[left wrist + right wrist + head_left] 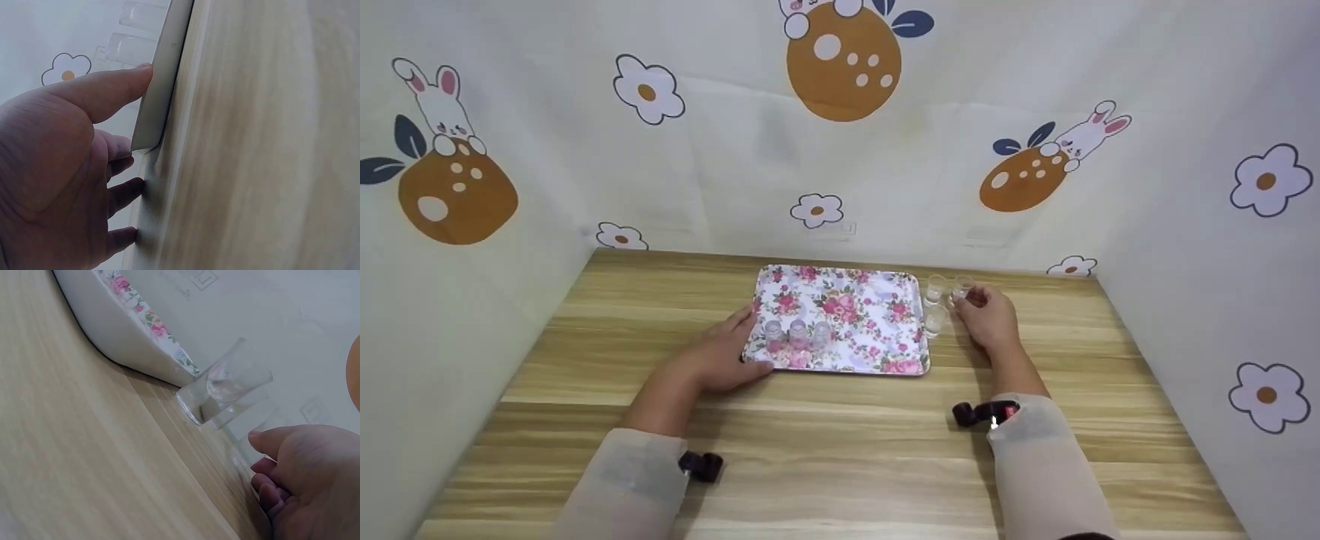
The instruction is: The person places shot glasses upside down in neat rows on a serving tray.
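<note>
A white floral tray (870,337) lies on the table. My left hand (727,352) holds its front left corner, thumb (126,87) against the front side and fingers along the left side. Three small clear glasses (798,334) stand in a row on the tray's front left part. Just off its right edge are a nearer shot glass (936,321) and a farther shot glass (935,289). Thumb and fingertips of my right hand (990,319) pinch another shot glass (961,288) beside them. In the right wrist view, the hand (315,478) partly hides that glass.
The wood-grain table (825,450) runs back to a patterned cloth wall (735,150), which also encloses both sides. The tray and the shot glasses lie near the back edge. A dark wrist camera (986,413) sits on the right sleeve, and a second wrist camera (703,466) on the left.
</note>
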`<state>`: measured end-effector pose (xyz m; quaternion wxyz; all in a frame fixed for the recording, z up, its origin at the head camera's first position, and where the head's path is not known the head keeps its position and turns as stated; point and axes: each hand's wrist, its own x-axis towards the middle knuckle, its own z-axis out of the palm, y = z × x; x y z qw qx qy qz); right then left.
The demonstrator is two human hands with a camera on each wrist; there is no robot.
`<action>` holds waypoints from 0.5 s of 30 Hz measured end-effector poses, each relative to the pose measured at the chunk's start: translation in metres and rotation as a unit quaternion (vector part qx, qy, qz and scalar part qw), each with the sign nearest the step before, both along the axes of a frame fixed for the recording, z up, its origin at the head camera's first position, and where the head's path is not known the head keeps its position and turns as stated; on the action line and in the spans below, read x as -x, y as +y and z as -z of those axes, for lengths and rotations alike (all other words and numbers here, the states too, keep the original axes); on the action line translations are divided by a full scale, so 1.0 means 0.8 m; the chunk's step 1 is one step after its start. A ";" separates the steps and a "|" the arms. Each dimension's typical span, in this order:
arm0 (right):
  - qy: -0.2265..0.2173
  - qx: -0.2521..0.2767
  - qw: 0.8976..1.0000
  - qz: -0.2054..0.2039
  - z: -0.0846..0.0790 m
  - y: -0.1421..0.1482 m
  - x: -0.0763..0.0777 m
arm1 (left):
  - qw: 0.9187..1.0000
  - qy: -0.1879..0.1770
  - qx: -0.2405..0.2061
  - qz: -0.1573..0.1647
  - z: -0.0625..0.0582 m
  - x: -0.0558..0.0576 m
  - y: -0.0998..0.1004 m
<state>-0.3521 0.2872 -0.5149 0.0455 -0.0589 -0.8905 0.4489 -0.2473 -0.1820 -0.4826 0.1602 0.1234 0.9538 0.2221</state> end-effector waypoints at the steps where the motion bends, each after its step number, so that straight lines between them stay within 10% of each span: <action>1: 0.000 0.006 1.000 0.004 -0.001 0.000 0.000 | 1.000 -0.001 0.000 -0.002 0.000 0.000 0.000; 15: 0.076 0.141 0.984 0.076 -0.028 -0.010 -0.005 | 1.000 -0.003 -0.007 0.005 0.000 0.001 0.001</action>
